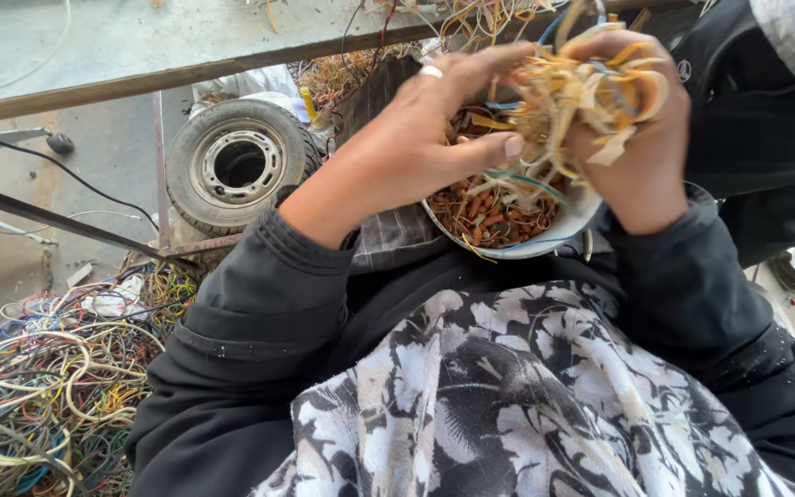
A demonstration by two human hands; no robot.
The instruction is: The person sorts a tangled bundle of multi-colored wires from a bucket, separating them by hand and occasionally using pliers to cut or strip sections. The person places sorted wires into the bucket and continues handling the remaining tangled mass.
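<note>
- While the right hand [632,138] grips a tangled clump of yellow and orange wire strips [581,87], its fingers are curled tight around the top of the bundle.
- The left hand [416,138] lies with fingers stretched out nearly flat, ring on one finger, thumb tip pressed against the clump's loose ends (pinching them lightly).
- Just under both sets of fingertips sits a white bowl [545,241] holding short copper-coloured bits.
- Well away from the left fingers, lower left, lies a heap of coloured cables [48,387]; a small tyre [236,166] stands beyond the left wrist.
</note>
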